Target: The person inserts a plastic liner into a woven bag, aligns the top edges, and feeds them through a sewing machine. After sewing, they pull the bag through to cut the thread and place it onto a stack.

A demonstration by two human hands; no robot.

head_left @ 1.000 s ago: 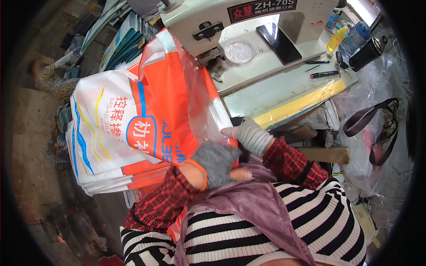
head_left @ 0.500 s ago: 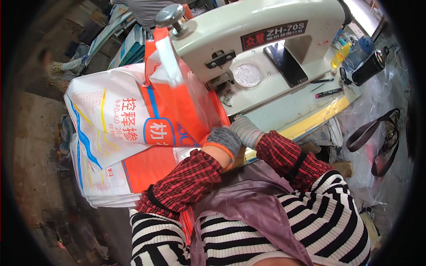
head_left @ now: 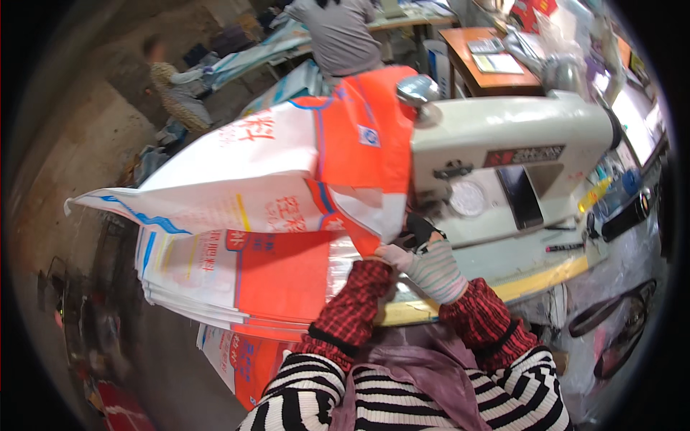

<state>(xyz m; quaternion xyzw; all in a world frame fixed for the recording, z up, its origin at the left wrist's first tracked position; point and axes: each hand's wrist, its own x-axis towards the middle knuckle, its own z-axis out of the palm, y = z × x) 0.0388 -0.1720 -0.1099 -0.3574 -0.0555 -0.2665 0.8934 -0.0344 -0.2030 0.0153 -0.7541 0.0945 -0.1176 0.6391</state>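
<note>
One gloved right hand [head_left: 430,267] pinching white-and-orange woven sack [head_left: 287,179] at sewing machine [head_left: 517,172]; left hand hidden.

A wooden desk [head_left: 496,79] stands behind, a seated person [head_left: 343,32] nearby, black pen [head_left: 564,248] on tabletop.

Your right hand [head_left: 430,267] wears a grey knit glove with faint stripes; your sleeves [head_left: 351,310] are red-and-black plaid over a black-and-white striped top [head_left: 402,399]. The woven sack [head_left: 287,172] is white with an orange panel, blue lines and red characters. The sewing machine [head_left: 517,154] is cream-white, its table edge [head_left: 532,284] yellow.
</note>
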